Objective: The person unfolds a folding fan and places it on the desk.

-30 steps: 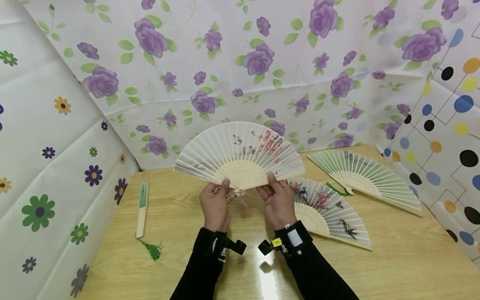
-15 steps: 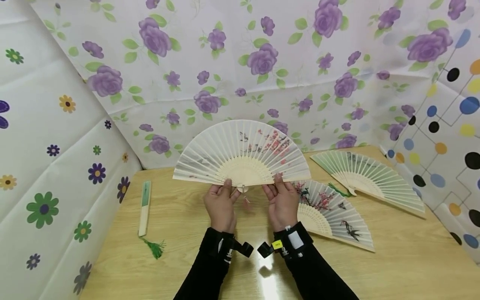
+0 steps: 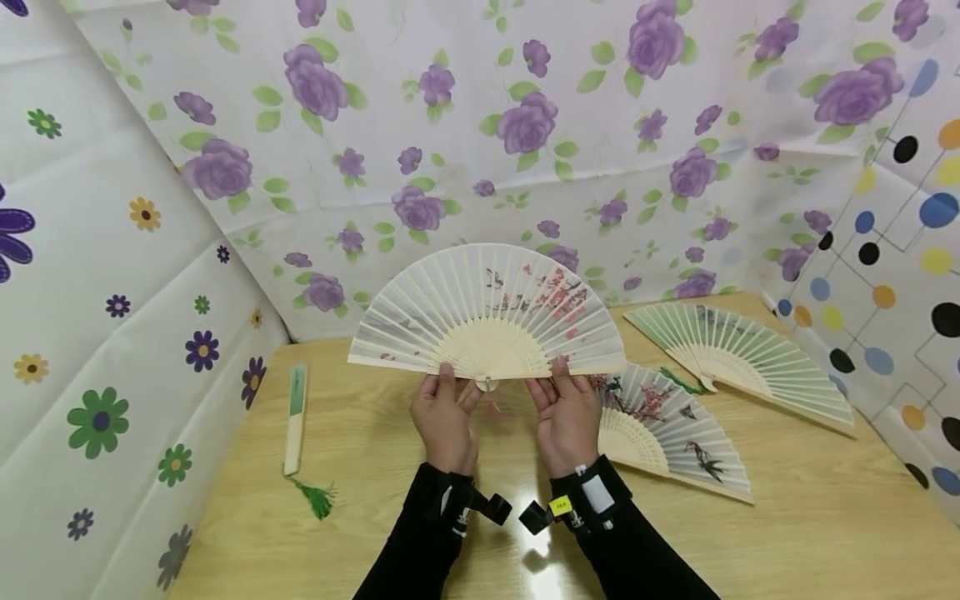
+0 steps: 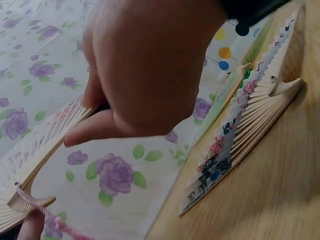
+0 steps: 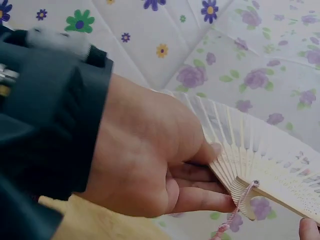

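Observation:
A spread white folding fan (image 3: 487,346) with pink blossoms and bamboo ribs is held up in front of both hands in the head view, its lower edge almost level. My left hand (image 3: 446,425) pinches that edge left of the pivot, thumb on the near face. Right of the pivot, my right hand (image 3: 570,425) grips the edge the same way. A pink tassel (image 5: 230,221) hangs from the pivot. The left wrist view shows the right hand (image 4: 145,70) large, thumb and fingers at the outer rib; the right wrist view shows the left hand (image 5: 150,150).
On the wooden table (image 3: 390,533), a closed green-and-cream fan (image 3: 296,421) with a green tassel (image 3: 318,498) lies left. At right lie a spread white blossom-and-bird fan (image 3: 682,433) and a spread green fan (image 3: 742,354). Patterned cloth walls (image 3: 450,108) stand behind and at both sides.
The held fan has spread a little wider, its right edge swinging down to nearly level. The right hand has shifted slightly right; in the last half second both hands hardly move.

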`<state>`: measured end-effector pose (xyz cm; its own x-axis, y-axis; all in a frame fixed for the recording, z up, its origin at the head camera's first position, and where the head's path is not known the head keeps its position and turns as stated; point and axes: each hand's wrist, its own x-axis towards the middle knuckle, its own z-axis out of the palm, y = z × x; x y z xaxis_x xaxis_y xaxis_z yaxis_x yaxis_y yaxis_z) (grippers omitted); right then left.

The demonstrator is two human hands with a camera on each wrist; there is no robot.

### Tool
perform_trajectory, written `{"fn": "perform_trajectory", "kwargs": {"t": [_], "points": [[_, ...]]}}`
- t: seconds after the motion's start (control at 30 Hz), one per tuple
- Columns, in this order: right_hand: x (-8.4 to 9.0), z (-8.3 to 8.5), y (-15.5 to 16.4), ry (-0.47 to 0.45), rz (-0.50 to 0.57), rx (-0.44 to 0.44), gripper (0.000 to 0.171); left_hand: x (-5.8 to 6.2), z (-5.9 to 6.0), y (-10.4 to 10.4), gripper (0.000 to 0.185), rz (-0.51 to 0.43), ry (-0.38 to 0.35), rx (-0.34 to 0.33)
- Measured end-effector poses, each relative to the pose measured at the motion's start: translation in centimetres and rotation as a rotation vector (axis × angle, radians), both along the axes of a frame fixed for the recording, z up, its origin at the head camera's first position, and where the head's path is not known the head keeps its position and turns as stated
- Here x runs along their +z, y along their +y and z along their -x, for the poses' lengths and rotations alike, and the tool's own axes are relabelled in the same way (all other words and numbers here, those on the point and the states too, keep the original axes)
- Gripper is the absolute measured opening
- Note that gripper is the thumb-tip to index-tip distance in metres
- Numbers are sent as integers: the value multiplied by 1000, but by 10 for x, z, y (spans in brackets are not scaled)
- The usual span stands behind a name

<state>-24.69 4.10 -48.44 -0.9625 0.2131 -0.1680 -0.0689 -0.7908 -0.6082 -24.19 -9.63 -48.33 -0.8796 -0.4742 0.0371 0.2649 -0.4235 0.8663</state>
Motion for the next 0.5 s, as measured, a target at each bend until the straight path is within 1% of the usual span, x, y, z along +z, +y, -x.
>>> {"fn": "perform_trajectory", "kwargs": {"t": [0.1, 0.2, 0.3, 0.37, 0.43, 0.5], "points": [[-4, -18, 9, -11, -9, 65, 23, -3, -17, -11, 29, 29, -1, -26], [-14, -46, 22, -70, -50, 139, 17, -6, -41, -27, 25, 93, -26, -53], [-29, -81, 35, -152, -129, 218, 14, -10, -71, -48, 14, 164, -113, -54], [-38, -103, 43, -202, -174, 279, 16, -12, -88, -63, 15, 216, -185, -54], [-45, -124, 50, -241, -205, 354, 21, -14, -101, -76, 18, 265, -255, -63], [-52, -141, 57, -267, -207, 432, 26, -15, -110, -87, 21, 317, -316, -84]]}}
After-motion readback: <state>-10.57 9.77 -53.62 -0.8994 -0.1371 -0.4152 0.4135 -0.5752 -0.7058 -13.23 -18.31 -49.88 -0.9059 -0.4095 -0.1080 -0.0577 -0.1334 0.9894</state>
